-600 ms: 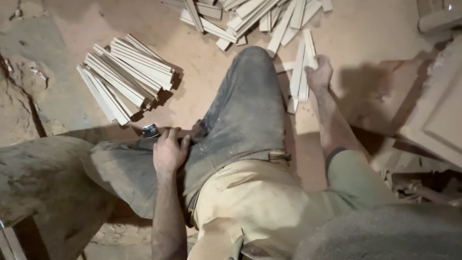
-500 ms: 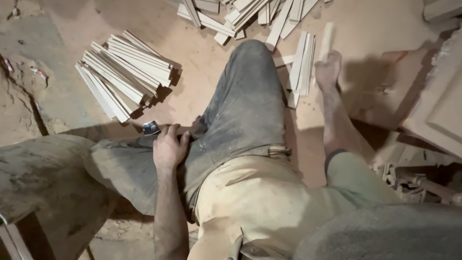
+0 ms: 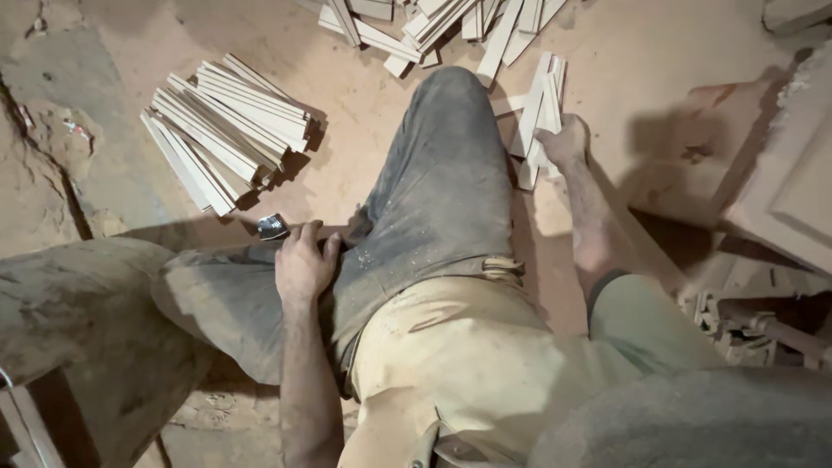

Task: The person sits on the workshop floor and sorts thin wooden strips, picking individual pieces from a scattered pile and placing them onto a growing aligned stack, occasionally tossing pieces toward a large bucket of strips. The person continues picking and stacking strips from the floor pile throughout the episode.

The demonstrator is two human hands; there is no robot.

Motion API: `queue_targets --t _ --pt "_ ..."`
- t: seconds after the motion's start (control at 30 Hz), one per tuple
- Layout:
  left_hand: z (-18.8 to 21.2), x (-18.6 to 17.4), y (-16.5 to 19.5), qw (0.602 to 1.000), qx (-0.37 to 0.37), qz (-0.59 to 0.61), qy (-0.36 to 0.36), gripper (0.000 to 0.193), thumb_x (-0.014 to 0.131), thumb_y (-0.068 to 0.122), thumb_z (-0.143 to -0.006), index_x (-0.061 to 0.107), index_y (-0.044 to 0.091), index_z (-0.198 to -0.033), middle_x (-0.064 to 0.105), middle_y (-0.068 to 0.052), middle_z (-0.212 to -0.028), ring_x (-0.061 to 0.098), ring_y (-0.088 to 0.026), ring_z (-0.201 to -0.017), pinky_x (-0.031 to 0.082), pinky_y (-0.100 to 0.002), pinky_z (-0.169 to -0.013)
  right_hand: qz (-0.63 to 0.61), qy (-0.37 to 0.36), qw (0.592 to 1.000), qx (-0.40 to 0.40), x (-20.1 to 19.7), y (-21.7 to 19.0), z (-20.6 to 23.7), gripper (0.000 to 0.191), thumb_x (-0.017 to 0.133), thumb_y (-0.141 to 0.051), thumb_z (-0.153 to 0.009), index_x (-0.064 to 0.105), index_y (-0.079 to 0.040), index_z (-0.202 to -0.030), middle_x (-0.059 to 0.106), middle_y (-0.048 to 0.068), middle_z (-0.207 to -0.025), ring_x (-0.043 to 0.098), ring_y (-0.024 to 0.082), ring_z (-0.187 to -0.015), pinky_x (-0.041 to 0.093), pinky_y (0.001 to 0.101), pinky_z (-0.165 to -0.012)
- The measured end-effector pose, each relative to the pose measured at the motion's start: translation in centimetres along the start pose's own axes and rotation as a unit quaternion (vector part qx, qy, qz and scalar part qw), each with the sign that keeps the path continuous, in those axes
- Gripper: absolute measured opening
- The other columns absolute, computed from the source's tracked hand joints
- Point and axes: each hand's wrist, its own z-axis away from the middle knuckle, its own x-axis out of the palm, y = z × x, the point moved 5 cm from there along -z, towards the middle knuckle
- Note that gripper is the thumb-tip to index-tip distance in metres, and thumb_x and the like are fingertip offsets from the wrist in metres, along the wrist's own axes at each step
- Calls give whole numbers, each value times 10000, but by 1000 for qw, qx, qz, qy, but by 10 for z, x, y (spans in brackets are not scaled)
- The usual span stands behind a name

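several pale slats [image 3: 539, 113] point away, gripped by right hand [image 3: 563, 139]; left hand [image 3: 303, 264] flat on thigh.

The wooden slats [image 3: 542, 113] that the right hand [image 3: 563, 139] is gripping are showing pale, raw, matt wood, as is the stack of slats [image 3: 227, 130] lying left of the knee. The trousers [image 3: 442, 199] are looking like coarse grey cloth, dulled with dust. Beside the left hand [image 3: 303, 264], a small tool [image 3: 273, 227] is glinting, possibly metal.
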Motion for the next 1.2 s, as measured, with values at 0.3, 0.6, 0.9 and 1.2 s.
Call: queue_targets --t 0.3,0.6,0.9,1.2 --pt "-1 7 2 1000 -5 1 -4 426 711 392 -924 692 101 -1235 697 -147 -1169 654 -360 -1087 495 -505 -909 -55 77 995 22 -32 41 -10 457 716 -155 -848 590 112 -1197 713 222 -1014 718 266 -853 590 380 -712" --pt "2 5 5 1000 -3 1 -3 431 714 390 -923 688 95 -1236 691 -156 -1167 652 -363 -1082 497 -502 -890 78 40 995 -45 3 4 -10 518 932 -277 -687 693 62 -997 741 221 -936 731 333 -855 577 421 -763" --pt "3 7 6 1000 -11 6 -9 426 708 397 -930 682 103 -1238 687 -151 -1167 649 -362 -1084 496 -507 -893 -185 76 979 39 -17 21 9 324 702 -118 -763 687 34 -1049 736 109 -873 715 234 -745 578 382 -642" --pt "5 6 9 1000 -3 12 -13 433 709 390 -922 680 99 -1240 688 -153 -1175 648 -362 -1089 495 -500 -906 131 146 980 -34 34 -5 28 339 858 -249 -822 708 43 -909 727 172 -828 702 318 -756 571 448 -685"
